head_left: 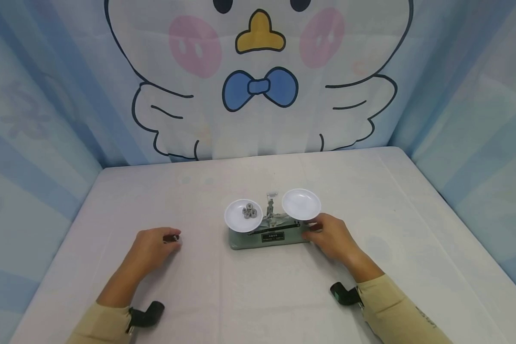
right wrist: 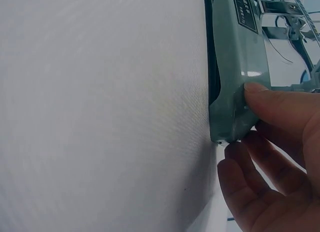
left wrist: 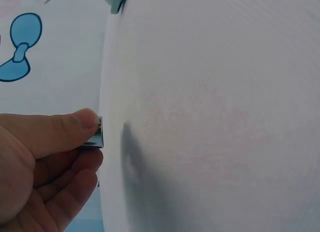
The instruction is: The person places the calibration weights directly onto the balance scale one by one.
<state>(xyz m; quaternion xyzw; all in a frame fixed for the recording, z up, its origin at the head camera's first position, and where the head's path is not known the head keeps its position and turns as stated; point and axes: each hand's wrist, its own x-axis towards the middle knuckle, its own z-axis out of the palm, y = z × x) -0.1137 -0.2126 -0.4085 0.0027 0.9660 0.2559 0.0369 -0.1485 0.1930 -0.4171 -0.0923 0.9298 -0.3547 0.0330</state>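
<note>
A green balance scale (head_left: 272,237) stands at the middle of the table, a white pan at each end. Several small shiny metal pieces (head_left: 249,211) lie together in the left pan (head_left: 233,220); the right pan (head_left: 301,204) holds nothing. Out to the left of the scale, my left hand (head_left: 155,248) pinches a small shiny metal piece (left wrist: 95,138) between thumb and fingers, partly hidden by them. My right hand (head_left: 333,236) grips the right end of the scale's base (right wrist: 235,91), thumb on its front face and fingers around the end, just below the right pan.
A pale cloth covers the table (head_left: 223,296). Behind it hangs a curtain (head_left: 258,129) with a cartoon bird and blue bow tie, and blue curtains close off both sides. Black wrist devices (head_left: 148,315) sit at both sleeve cuffs. The scale's thin metal pointer (head_left: 271,203) rises between the pans.
</note>
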